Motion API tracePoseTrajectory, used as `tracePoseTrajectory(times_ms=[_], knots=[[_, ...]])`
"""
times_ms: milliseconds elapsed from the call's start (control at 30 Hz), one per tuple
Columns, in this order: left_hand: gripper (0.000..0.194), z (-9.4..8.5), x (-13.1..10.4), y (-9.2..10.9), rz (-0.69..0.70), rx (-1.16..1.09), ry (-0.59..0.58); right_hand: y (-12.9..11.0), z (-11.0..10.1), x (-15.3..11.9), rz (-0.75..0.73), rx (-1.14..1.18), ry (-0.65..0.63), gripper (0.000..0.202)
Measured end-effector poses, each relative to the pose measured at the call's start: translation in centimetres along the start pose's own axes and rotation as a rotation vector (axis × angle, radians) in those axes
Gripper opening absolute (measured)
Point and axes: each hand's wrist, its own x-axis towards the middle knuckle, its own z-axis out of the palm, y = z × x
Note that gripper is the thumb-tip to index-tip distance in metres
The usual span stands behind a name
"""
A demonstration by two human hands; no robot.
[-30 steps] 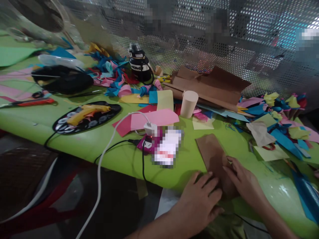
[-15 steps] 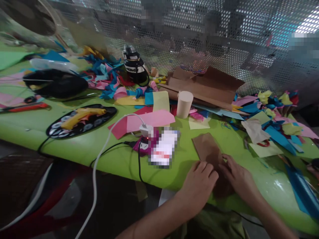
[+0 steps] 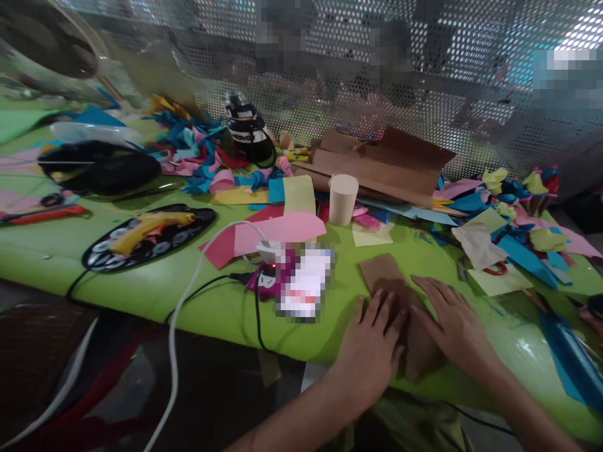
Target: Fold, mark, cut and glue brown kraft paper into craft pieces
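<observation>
2 hands flank the brown paper (image 3: 383,271) at the worktop's (image 3: 513,358) near edge: left hand (image 3: 370,348) laid on it, right hand (image 3: 455,323) along its right side, fingers loosely spread, grasping nothing. Even, flat pressure should keep it straight.

- Left hand (image 3: 370,345): bare, with slender fingers; nail detail blurred.
- Right hand (image 3: 456,320): bare, likewise slender-fingered.
- Forearms (image 3: 292,414): both bare as far as the frame's edge.
- Garment (image 3: 409,424): olive-green cloth, softly creased, dark in shadow; whether upper or lower wear cannot be told.
</observation>
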Motion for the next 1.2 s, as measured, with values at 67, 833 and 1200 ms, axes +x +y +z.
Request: tracePoseTrajectory(times_ms=[67, 833, 1200], knots=[[0.056, -0.1, 0.0, 0.0, 0.001, 0.004, -0.008, 0.1, 0.0, 0.7, -0.105, 0.044, -0.046, 0.049], [0.085, -0.3, -0.1, -0.1, -0.016, -0.083, -0.050, -0.4, -0.2, -2.9, -0.163, -0.063, -0.179, 0.070], [0.085, -0.6, -0.3, -0.2, -0.001, -0.041, -0.062, 0.5, 0.1, -6.6, -0.054, -0.026, -0.248, 0.061]])
